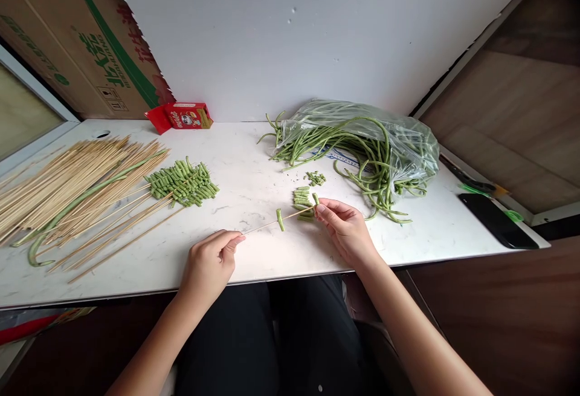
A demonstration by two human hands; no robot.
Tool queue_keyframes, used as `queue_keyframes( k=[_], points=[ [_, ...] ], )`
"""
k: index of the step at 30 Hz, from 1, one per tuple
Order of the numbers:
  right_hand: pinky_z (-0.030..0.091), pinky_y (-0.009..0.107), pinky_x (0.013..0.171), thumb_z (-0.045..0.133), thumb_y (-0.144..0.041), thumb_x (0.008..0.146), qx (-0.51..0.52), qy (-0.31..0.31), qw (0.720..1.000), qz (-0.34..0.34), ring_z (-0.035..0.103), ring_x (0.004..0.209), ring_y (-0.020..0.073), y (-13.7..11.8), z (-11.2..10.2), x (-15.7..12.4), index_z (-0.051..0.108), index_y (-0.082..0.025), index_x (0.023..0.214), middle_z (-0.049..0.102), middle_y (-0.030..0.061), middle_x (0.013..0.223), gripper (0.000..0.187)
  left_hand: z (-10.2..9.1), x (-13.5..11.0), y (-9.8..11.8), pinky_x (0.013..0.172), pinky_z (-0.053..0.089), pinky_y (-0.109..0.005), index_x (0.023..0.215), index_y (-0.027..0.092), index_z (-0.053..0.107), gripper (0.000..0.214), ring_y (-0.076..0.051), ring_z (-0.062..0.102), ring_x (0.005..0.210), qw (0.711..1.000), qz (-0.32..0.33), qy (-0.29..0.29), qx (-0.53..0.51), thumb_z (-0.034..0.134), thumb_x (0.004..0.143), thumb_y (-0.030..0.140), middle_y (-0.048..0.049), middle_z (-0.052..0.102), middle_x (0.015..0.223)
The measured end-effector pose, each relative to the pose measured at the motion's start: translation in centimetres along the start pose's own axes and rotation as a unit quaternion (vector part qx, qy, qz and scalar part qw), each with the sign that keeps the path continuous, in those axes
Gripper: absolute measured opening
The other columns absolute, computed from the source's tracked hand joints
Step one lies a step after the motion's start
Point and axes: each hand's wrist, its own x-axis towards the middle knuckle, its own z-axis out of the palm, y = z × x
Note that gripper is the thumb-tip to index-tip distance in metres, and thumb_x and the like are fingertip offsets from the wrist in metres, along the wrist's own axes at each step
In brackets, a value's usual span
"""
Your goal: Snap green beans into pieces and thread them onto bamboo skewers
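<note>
My left hand [211,266] is closed on one end of a thin wooden skewer [260,227], which slants up to the right above the table's front part. One cut piece of long bean [280,220] is threaded crosswise along the skewer. At the skewer's other end my right hand [345,230] pinches a second bean piece [316,199], its fingers closed at the tip. Just behind lies a small stack of cut bean pieces [301,195], partly hidden by the skewer and hand. Several filled bean skewers [183,183] lie together at the left.
Many bare skewers [67,184] and a long bean [86,199] cover the table's left side. A plastic bag [408,136] of long beans stands back right, near bean trimmings [315,178]. A black phone [496,220] lies right. A red box [188,116] sits against the white board [290,39].
</note>
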Motion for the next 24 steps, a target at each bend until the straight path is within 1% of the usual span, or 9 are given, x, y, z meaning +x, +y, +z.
queue_keyframes(
  k=[2,7,12,17,21,24],
  points=[
    [0.052,0.032,0.08,0.098,-0.041,0.07,0.0,0.001,1.0,0.003,0.061,0.074,0.0145,-0.07,0.08,-0.09,0.085,-0.021,0.091,0.075,0.0019,0.082,0.031,0.01,0.02,-0.01,0.068,0.053,-0.026,0.092,0.019,0.078,0.025,-0.017,0.073,0.075,1.0,0.002,0.002,0.001,0.057,0.104,0.024,-0.0041,0.08,0.09],
    [0.052,0.031,0.08,0.098,-0.039,0.071,0.009,-0.011,1.0,0.007,0.061,0.076,0.0142,-0.46,0.06,-0.2,0.086,-0.023,0.093,0.075,0.0017,0.083,0.03,-0.02,0.11,0.08,0.066,0.053,-0.025,0.092,0.019,0.078,0.023,-0.015,0.071,0.071,1.0,0.002,0.006,0.003,0.058,0.103,0.024,-0.002,0.078,0.083],
    [0.053,0.032,0.08,0.092,-0.042,0.079,0.033,-0.039,0.999,0.01,0.063,0.081,0.0164,-0.58,-0.06,-0.21,0.086,-0.025,0.095,0.075,0.0027,0.086,0.024,0.02,0.04,0.0,0.067,0.055,-0.024,0.093,0.019,0.078,0.022,-0.015,0.072,0.072,1.0,0.006,0.006,-0.006,0.058,0.103,0.024,-0.0015,0.079,0.084],
    [0.052,0.031,0.077,0.093,-0.042,0.078,0.035,-0.025,0.999,0.03,0.064,0.082,0.017,-0.37,-0.03,-0.23,0.086,-0.023,0.088,0.076,0.004,0.087,0.023,0.03,-0.03,-0.1,0.068,0.057,-0.024,0.094,0.02,0.078,0.022,-0.016,0.075,0.075,1.0,0.006,0.006,-0.005,0.057,0.102,0.022,-0.0016,0.08,0.087],
    [0.053,0.031,0.081,0.093,-0.043,0.078,0.035,-0.018,0.998,0.041,0.066,0.084,0.0179,-0.24,0.1,-0.28,0.086,-0.022,0.087,0.078,0.0055,0.088,0.024,0.06,0.05,-0.03,0.066,0.057,-0.024,0.092,0.019,0.078,0.023,-0.016,0.075,0.072,1.0,0.019,0.02,-0.006,0.057,0.103,0.023,-0.0028,0.081,0.087],
    [0.054,0.032,0.081,0.093,-0.044,0.078,0.028,-0.006,0.999,0.034,0.067,0.086,0.0194,-0.11,0.22,-0.36,0.086,-0.022,0.087,0.078,0.0059,0.088,0.025,0.12,0.11,0.03,0.065,0.056,-0.025,0.091,0.019,0.077,0.023,-0.016,0.074,0.07,0.999,0.025,0.026,-0.005,0.057,0.103,0.023,-0.0034,0.081,0.086]
  ],
)
